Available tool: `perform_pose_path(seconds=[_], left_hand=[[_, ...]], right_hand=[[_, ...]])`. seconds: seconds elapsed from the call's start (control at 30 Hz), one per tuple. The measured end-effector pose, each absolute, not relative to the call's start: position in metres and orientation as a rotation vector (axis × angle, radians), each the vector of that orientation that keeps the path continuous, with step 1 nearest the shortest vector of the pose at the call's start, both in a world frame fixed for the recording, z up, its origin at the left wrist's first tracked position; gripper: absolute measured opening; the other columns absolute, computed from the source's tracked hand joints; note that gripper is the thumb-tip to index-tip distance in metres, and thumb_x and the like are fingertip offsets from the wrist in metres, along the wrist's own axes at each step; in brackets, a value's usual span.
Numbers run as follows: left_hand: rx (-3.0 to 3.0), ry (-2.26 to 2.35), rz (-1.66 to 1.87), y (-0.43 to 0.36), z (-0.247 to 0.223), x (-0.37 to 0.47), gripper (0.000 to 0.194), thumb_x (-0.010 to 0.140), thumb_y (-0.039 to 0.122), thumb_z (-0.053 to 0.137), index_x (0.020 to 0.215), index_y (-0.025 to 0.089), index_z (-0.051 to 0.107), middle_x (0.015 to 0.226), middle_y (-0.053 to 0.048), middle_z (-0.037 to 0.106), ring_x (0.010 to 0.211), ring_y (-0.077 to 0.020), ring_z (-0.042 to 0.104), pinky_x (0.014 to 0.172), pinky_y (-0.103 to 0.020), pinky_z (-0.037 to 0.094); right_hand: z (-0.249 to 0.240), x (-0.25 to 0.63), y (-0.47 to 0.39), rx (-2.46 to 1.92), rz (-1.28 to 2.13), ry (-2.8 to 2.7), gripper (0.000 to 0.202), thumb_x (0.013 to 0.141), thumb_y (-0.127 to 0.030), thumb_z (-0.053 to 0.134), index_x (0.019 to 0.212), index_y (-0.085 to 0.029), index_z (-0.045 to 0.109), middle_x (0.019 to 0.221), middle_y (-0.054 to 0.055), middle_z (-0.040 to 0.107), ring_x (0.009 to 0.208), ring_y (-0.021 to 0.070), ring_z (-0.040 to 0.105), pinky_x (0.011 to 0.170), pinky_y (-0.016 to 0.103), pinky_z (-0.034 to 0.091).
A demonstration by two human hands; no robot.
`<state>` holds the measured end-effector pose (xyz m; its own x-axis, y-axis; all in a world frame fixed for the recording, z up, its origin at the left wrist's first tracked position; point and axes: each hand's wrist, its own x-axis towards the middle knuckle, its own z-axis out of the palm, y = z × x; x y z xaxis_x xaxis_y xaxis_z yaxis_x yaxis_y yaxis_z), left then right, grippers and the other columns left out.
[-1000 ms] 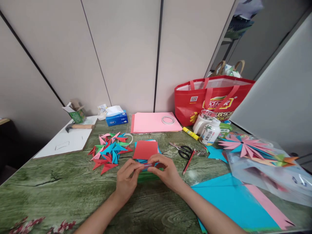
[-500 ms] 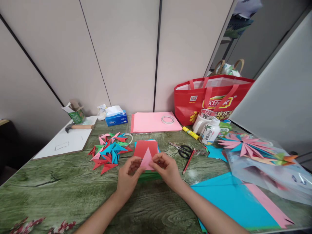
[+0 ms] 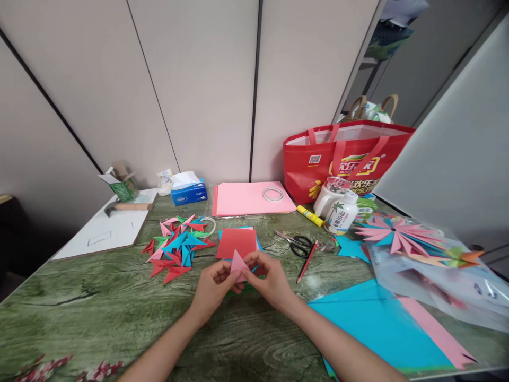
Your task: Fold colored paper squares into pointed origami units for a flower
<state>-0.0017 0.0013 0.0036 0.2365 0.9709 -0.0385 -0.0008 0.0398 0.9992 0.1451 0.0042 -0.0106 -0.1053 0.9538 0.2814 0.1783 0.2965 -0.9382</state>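
Note:
Both of my hands hold one small pink folded paper just above the green table. My left hand pinches its left side and my right hand pinches its right side. The paper's point sticks up between my fingers. Directly behind it lies a stack of square sheets with a red sheet on top. A heap of folded red, blue, pink and green paper points lies to the left of that stack.
Scissors and a red pencil lie right of the stack. Behind are pink sheets with a tape roll, a tissue box, a glue stick, a bottle and a red bag. Large blue and pink sheets lie at the right.
One second ago the pink paper lay low between my fingers. It was then turned up showing a tall pink triangle, and now it is folded narrower, with my hands closer together.

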Motion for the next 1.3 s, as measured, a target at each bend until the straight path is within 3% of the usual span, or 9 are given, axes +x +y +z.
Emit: perform_pose_path(seconds=[0.13,0.4,0.7,0.87,1.0,1.13,1.3], left_hand=[[1.287,1.028,1.003,0.001,0.002,-0.002,0.022,0.068,0.033,0.062,0.061,0.014,0.055,0.052,0.000,0.062,0.047,-0.0140,0.060,0.049,-0.026,0.050],[1.180,1.043,1.153,0.006,0.000,-0.004,0.017,0.069,0.031,0.062,0.069,0.015,0.056,0.058,0.002,0.063,0.052,-0.0146,0.061,0.051,-0.027,0.052],[1.227,1.060,1.039,0.006,0.008,-0.005,0.017,0.068,0.027,0.061,0.078,0.013,0.059,0.055,0.000,0.064,0.049,-0.0150,0.060,0.048,-0.026,0.050],[1.142,1.009,1.028,0.005,0.004,-0.004,0.018,0.067,0.025,0.061,0.080,0.011,0.060,0.054,-0.002,0.065,0.046,-0.0145,0.059,0.045,-0.025,0.047],[0.988,0.957,1.020,0.006,0.001,-0.005,0.015,0.065,0.021,0.062,0.077,0.012,0.059,0.053,-0.002,0.064,0.044,-0.0149,0.059,0.042,-0.024,0.046],[0.916,0.951,1.030,0.009,0.001,-0.008,0.007,0.064,0.015,0.060,0.070,0.013,0.058,0.049,0.000,0.062,0.041,-0.0134,0.057,0.039,-0.021,0.044],[1.076,0.957,1.027,0.009,-0.004,-0.009,0.003,0.067,0.017,0.058,0.067,0.014,0.058,0.049,0.000,0.061,0.041,-0.0134,0.057,0.037,-0.021,0.043]], right_hand=[[-0.013,0.144,0.005,-1.087,0.970,-1.575,0.007,0.071,-0.023,0.057,0.071,-0.017,0.059,0.064,-0.001,0.059,0.057,0.0100,0.052,0.050,0.019,0.042],[-0.018,0.143,0.009,-1.034,1.213,-1.412,0.019,0.071,-0.035,0.059,0.070,-0.016,0.057,0.059,-0.002,0.053,0.049,0.0090,0.048,0.043,0.019,0.044],[-0.021,0.145,0.013,-1.009,1.383,-1.287,0.019,0.067,-0.033,0.062,0.070,-0.015,0.056,0.053,-0.005,0.052,0.044,0.0072,0.049,0.043,0.019,0.043],[-0.020,0.144,0.013,-1.004,1.411,-1.243,0.019,0.062,-0.029,0.066,0.060,-0.016,0.053,0.044,-0.007,0.050,0.039,0.0061,0.046,0.040,0.018,0.037],[-0.015,0.145,0.011,-0.960,1.546,-1.135,0.022,0.058,-0.032,0.069,0.058,-0.015,0.055,0.045,-0.006,0.054,0.040,0.0069,0.049,0.042,0.019,0.041],[-0.014,0.147,0.010,-0.902,1.692,-1.086,0.026,0.060,-0.035,0.070,0.069,-0.012,0.061,0.055,-0.002,0.061,0.048,0.0076,0.055,0.048,0.020,0.045],[-0.018,0.148,0.012,-0.938,1.862,-0.965,0.035,0.062,-0.045,0.066,0.067,-0.011,0.059,0.051,0.000,0.059,0.044,0.0072,0.055,0.043,0.018,0.045]])
